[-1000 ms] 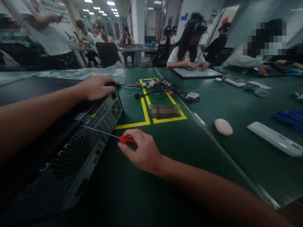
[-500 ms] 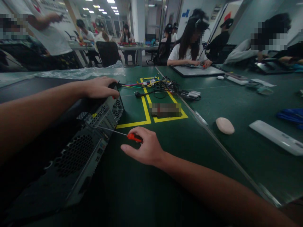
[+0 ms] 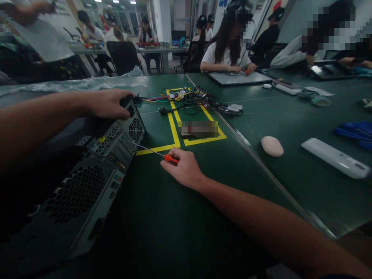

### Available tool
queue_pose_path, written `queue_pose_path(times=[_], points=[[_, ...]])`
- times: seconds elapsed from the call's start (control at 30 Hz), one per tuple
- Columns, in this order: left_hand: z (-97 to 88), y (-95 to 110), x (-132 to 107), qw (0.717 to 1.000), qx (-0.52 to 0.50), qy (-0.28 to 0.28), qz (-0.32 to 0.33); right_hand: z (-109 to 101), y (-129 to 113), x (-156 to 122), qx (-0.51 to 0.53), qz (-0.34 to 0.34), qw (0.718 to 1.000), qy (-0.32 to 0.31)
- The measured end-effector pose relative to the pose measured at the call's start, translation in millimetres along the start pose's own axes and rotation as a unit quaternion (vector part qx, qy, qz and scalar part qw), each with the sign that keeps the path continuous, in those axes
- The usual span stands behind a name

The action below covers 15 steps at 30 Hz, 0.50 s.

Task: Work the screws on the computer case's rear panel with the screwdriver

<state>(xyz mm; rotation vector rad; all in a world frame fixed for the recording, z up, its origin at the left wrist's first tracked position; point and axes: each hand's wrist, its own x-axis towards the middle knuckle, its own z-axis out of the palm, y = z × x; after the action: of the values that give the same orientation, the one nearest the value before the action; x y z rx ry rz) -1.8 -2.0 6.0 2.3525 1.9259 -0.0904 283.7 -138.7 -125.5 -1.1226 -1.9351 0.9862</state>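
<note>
A dark computer case [image 3: 95, 170] lies on its side at the left of the green table [image 3: 180, 217], rear panel with fan grille facing me. My left hand [image 3: 109, 102] is wrapped over the case's far top corner, gripping it. My right hand [image 3: 184, 168] is closed round the red handle of a screwdriver [image 3: 162, 154]. Its thin shaft points left, the tip just short of the rear panel below the fan.
A tangle of coloured cables [image 3: 192, 99] lies beyond the case on yellow floor-tape marks [image 3: 174, 133]. To the right are a pale oval mouse [image 3: 272, 146], a white bar [image 3: 335, 158] and a blue cloth [image 3: 356, 131]. Crumpled plastic sheet [image 3: 87, 83] lies at the back left. Several people work at the far tables.
My right hand has drawn the screwdriver back to the right, away from the case's rear panel. My left hand keeps its grip on the case corner. The view shifted slightly.
</note>
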Motion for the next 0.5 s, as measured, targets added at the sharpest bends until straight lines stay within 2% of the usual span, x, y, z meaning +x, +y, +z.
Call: queue_pose_path(times=[0.2,0.3,0.33,0.4,0.5], points=[[-2.1,-10,-17,0.998,-0.053,-0.006,0.019,-1,0,3,0.005,0.017,1.000,-0.004],[-4.7,-25,-29,0.997,-0.072,-0.019,-0.010,-1,2,3,0.005,0.010,1.000,-0.002],[-5.4,-32,-33,0.996,-0.086,-0.036,-0.011,0,2,4,0.005,0.009,1.000,-0.002],[-5.6,-50,-39,0.997,-0.075,-0.021,-0.022,0,2,4,0.005,0.008,1.000,-0.002],[-2.5,-88,-47,0.997,-0.072,-0.021,-0.030,-1,2,4,0.005,0.010,1.000,-0.004]])
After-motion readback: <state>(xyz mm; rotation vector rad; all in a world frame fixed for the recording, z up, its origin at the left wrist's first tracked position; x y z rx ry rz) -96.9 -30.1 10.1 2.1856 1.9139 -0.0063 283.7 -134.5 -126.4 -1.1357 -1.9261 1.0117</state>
